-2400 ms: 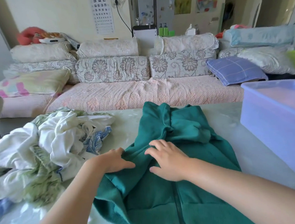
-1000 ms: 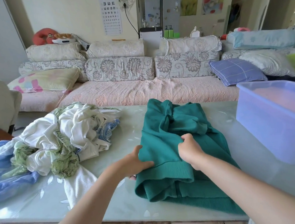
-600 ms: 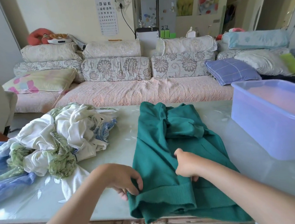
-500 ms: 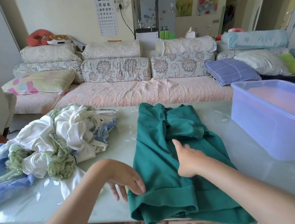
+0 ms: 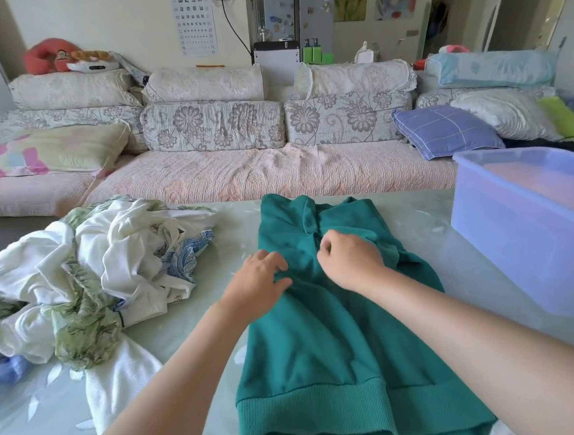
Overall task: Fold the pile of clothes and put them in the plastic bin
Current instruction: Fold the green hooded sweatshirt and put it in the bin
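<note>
Head view, both of your hands on the green sweatshirt (image 5: 322, 334). It lies on the table (image 5: 198, 327), long axis running away from you, roughly folded lengthwise. Your left hand (image 5: 259, 279) sits at the garment's left edge: fingers bent and narrow, thumb drawn in toward them, a ridge of green cloth pinched between. Your right hand (image 5: 351, 262) is knuckles-up just right of the left fingertips, with a narrow strip of green between the two hands. Its fingers are curled tight into the fabric, tips hidden beneath the knuckles, and the cloth puckers toward them, so it reads as gripping a bunch of the sweatshirt. Beyond both sets of fingertips the far end of the garment is rumpled and reaches close to the table's far edge. Back from the fingers, toward you, the body of the sweatshirt runs beneath your right forearm. Its ribbed hem (image 5: 311, 407) lies by the near table edge, doubled in layers. Left of your left fingers, with bare table between, is the pile of clothes (image 5: 87, 277): white pieces, a green leaf print, a blue patterned print and a plain blue item at far left, all unfolded. Right of your right fingers, well apart, the plastic bin (image 5: 527, 232) stands on the table, translucent blue-violet and open-topped. Its interior cannot be read from this angle. Past the fingertips, beyond the table, runs a sofa (image 5: 258, 175) with floral cushions.
</note>
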Demonstrator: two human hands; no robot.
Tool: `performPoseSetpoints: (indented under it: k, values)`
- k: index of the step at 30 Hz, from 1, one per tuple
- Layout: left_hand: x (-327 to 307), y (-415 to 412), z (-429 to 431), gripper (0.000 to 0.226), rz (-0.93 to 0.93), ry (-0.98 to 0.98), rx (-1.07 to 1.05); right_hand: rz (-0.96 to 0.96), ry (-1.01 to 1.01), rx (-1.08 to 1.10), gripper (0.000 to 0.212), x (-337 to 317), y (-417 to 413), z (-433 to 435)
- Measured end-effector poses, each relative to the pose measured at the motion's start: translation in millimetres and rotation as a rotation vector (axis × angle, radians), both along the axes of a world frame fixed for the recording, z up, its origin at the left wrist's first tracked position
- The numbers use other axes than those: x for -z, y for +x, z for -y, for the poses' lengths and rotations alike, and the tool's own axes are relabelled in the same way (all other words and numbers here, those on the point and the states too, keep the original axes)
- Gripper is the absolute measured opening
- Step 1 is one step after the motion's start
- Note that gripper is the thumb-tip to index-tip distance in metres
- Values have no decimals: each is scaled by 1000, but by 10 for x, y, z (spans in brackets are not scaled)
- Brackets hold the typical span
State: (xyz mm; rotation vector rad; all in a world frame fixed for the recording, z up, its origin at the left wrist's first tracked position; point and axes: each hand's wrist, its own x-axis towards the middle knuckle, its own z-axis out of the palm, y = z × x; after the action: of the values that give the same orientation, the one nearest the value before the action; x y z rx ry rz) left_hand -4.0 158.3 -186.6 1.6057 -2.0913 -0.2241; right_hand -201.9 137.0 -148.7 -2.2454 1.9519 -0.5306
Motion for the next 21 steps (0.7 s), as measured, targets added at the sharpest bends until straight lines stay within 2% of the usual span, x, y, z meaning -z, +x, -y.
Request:
performPoseSetpoints:
  k: [3, 4, 6, 8, 11, 13, 15, 16, 17, 19, 20, 21]
  values:
    - [84, -38, 67, 56, 37, -69, -61, 69, 32, 173, 57, 42, 82, 248]
    - [112, -56, 68, 69, 52, -59, -70, 66, 48, 186, 60, 81, 112, 326]
    - [190, -72, 77, 100, 67, 15, -51, 76, 51, 161, 45, 154, 154, 483]
    - [288, -44, 95, 121, 111, 126, -8, 143, 37, 190, 30, 162, 139, 635]
    - [402, 35, 74, 124, 195, 337, 14, 218, 1, 290, 23, 183, -20, 782]
    - [405, 78, 54, 123, 256, 419, 1, 108, 48, 287, 25, 272, -100, 787]
    - [392, 89, 25, 124, 305, 430, -8, -40, 73, 286, 18, 360, -117, 757]
    - [390, 86, 8, 125, 313, 416, -14, -112, 24, 268, 18, 362, -99, 733]
    - [392, 83, -16, 128, 314, 399, -23, -192, -106, 193, 30, 357, -64, 733]
    - [367, 91, -75, 134, 310, 390, -50, -275, -393, -88, 49, 320, 20, 713]
    - [336, 107, -108, 135, 327, 389, -60, -284, -429, -232, 51, 317, 44, 697]
    - [301, 133, -139, 134, 357, 381, -64, -301, -343, -340, 51, 328, 55, 665]
